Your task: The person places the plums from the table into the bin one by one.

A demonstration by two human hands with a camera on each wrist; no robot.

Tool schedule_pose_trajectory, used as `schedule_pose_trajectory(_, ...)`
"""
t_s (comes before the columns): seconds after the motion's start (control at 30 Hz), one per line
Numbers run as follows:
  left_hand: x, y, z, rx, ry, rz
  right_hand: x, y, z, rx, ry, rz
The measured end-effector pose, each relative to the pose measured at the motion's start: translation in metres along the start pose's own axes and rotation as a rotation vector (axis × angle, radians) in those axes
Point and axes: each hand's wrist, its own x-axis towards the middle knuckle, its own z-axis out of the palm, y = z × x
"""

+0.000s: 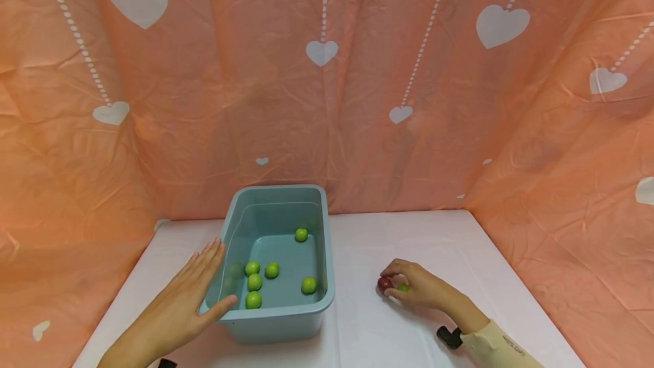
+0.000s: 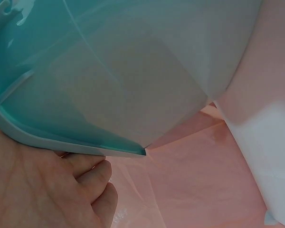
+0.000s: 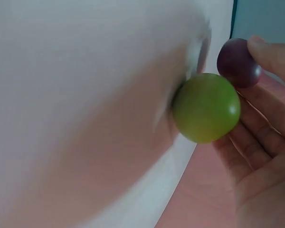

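A grey-blue plastic bin (image 1: 278,317) stands on the white table, with several small round green fruits (image 1: 272,270) lying on its floor. My left hand (image 1: 176,294) rests along the bin's left rim, its fingers straight and the thumb over the near corner. In the left wrist view, fingers (image 2: 92,178) lie under the rim on the outside. To the right of the bin, my right hand (image 1: 416,285) pinches a dark red round fruit (image 3: 238,62) between thumb and fingers. A loose green fruit (image 3: 206,108) sits by the palm, partly hidden under the hand in the head view.
White cloth (image 1: 368,243) covers the table. Orange sheeting (image 1: 357,146) with white hearts hangs behind it and along both sides, and the bin's far end stands close to the back sheet. A black wrist strap (image 1: 449,337) shows at the right sleeve.
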Motion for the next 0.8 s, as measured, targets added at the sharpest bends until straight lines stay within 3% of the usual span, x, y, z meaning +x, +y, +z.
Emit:
schedule_pose_trajectory(0.3,0.000,-0.001,0.000,0.014,0.032,0.028,0.018,-0.001,0.000,0.008,0.092,-0.115)
schedule_pose_trajectory(0.8,-0.001,0.002,-0.002,-0.012,-0.017,-0.016,0.052,-0.024,-0.021,0.048,0.094,-0.137)
